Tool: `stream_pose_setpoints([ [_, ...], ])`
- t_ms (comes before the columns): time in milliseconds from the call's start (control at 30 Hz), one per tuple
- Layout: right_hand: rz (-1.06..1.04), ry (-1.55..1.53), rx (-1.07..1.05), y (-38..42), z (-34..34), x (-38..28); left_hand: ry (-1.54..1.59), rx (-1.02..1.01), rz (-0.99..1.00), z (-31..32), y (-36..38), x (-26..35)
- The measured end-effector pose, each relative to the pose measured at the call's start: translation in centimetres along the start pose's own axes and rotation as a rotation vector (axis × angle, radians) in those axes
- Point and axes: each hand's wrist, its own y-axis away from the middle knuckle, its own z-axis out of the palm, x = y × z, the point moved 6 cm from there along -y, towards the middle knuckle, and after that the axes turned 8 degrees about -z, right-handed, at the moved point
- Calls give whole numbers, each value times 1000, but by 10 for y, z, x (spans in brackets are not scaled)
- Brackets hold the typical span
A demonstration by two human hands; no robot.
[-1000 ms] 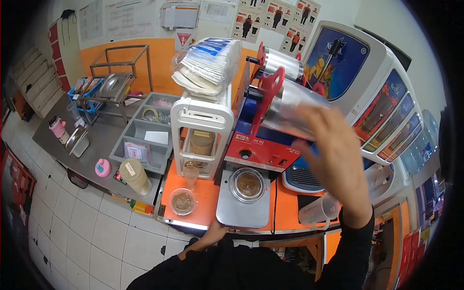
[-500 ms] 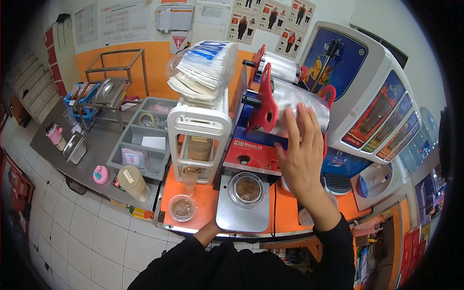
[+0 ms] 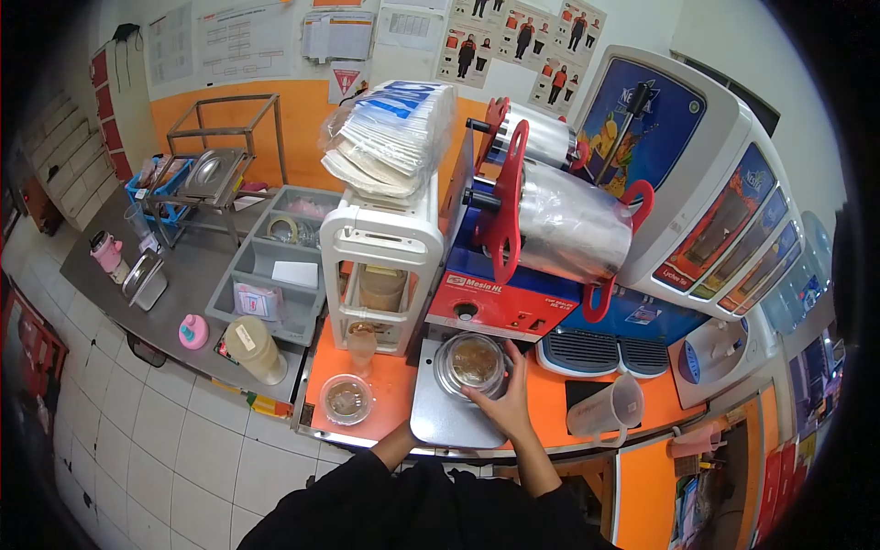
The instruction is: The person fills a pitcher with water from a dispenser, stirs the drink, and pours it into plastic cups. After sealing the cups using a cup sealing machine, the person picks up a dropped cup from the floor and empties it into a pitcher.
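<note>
Between the curled thumb and fingers of the right hand (image 3: 511,401) sits a clear cup (image 3: 472,359), held from its near right side. Left of those fingers, the left hand (image 3: 401,440) reaches the metal plate (image 3: 440,418), its fingers hidden, grip unclear. Beyond them stands a red machine (image 3: 500,301).

Open air above cup (image 3: 474,359); machine (image 3: 509,298) behind

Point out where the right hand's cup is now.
In the head view, the cup is just right of centre, over the metal tray and below the red panel, with the right hand at its right side.
</note>
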Motion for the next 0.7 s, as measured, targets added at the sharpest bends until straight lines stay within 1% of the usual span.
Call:
stream_pose_setpoints([
  [33,4,-51,-16,-1,4,8,-1,-1,-2,1,0,0],
  [133,-46,-57,-49,-5,12,18,1,-2,-7,3,2,-1],
  [233,-62,32,-81,-5,13,17,16,4,-21,2,5,-4],
  [333,-23,-252,49,-6,13,17,43,23,-68,-2,14,-14],
  [433,-146,-177,108,-1,3,13,100,74,-180,-5,49,-35],
  [500,-252,-147,158,2,-4,9,137,118,-305,-11,91,-56],
  [533,-246,-149,199,2,-9,1,121,145,-341,-19,114,-62],
  [567,-236,-155,237,2,-15,-12,63,185,-332,-31,135,-63],
  [600,-248,-182,257,0,-19,-25,-90,235,-217,-49,152,-52],
  [633,-259,-205,279,-1,-24,-36,-193,346,-167,-83,147,-20],
  [667,-263,-246,273,-1,-26,-40,-303,574,-223,-94,167,-26],
  [700,-270,-283,269,0,-29,-41,-389,643,-269,-113,165,-15],
])
